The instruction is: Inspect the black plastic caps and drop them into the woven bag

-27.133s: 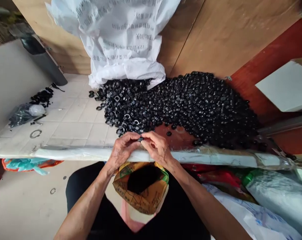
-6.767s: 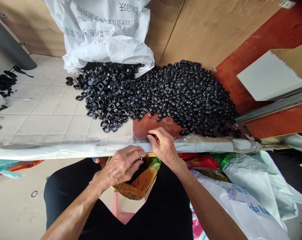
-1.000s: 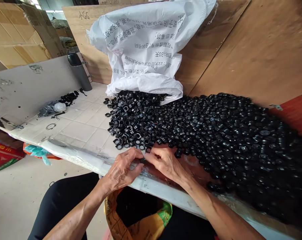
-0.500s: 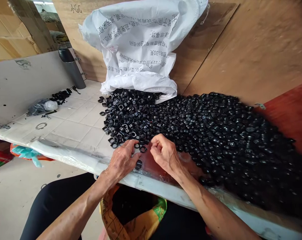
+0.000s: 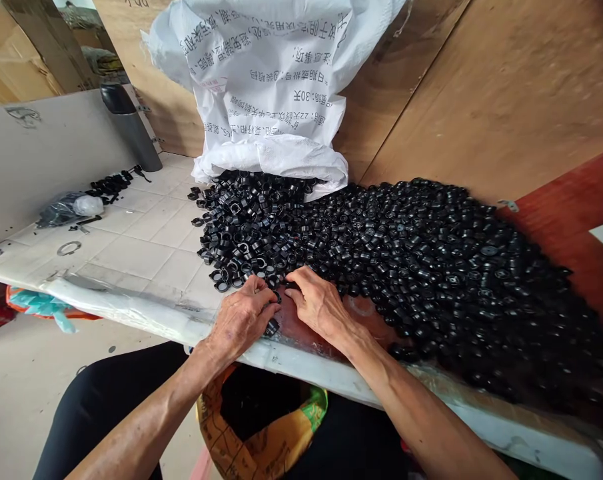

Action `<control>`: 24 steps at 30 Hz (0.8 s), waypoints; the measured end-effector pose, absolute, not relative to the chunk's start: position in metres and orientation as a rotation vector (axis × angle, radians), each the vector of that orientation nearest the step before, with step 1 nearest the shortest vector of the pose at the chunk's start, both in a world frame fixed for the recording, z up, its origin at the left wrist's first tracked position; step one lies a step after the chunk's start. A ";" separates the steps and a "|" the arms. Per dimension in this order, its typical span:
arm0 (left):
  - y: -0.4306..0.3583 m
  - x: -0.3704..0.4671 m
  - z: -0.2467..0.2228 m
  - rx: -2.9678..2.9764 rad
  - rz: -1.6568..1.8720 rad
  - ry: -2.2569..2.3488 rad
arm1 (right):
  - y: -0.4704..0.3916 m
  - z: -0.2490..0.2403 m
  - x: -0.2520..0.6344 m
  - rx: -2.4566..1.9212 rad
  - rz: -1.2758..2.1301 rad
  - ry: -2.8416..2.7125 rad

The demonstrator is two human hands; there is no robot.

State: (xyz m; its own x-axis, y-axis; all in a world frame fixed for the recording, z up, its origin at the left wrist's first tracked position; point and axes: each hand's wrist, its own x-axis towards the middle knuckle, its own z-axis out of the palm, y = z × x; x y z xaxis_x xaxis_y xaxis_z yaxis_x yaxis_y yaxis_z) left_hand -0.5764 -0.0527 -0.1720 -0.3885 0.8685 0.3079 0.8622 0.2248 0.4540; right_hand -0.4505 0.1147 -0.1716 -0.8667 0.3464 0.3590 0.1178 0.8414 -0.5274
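My left hand (image 5: 244, 313) is closed, thumb and fingertips pinching a small black plastic ring (image 5: 278, 297) just above the table's near edge. Close to its right, my right hand (image 5: 315, 303) has its thumb and index finger curled around a small dark piece, mostly hidden, whose kind I cannot make out. Beneath the left fingers lies another black ribbed part (image 5: 271, 327). Right behind both hands spreads a heap of loose black rings (image 5: 241, 227). It merges into a larger pile of black round parts (image 5: 431, 253) on the right.
A white woven sack (image 5: 271, 87) lies mouth-down toward the rings. On the left are a grey bottle (image 5: 131, 127), a plastic bag (image 5: 61, 210) of dark parts and a flat metal ring (image 5: 68, 248). An open yellow bag (image 5: 276, 443) sits below the table edge (image 5: 301, 373).
My left fingers have closed on a black ring, where they were apart before. My right hand has come slightly left, toward it. The whole view has shifted a little.
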 end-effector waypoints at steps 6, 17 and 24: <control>-0.057 -0.573 -0.168 1.547 1.110 2.429 | 0.111 -0.158 -0.448 -0.236 1.162 -2.365; -0.065 -0.573 -0.162 1.336 1.519 2.073 | 0.107 -0.153 -0.444 -0.190 1.190 -2.414; -0.065 -0.577 -0.162 1.441 1.551 2.033 | 0.106 -0.161 -0.445 -0.268 1.226 -2.396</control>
State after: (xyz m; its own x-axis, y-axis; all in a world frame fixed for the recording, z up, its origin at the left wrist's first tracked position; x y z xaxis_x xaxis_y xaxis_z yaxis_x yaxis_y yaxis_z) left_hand -0.5769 -0.0652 -0.1624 -0.5021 0.7809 0.3715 0.5646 -0.0293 0.8249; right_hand -0.4447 0.1057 -0.1605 -0.8872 0.3594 0.2892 -0.0243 0.5896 -0.8073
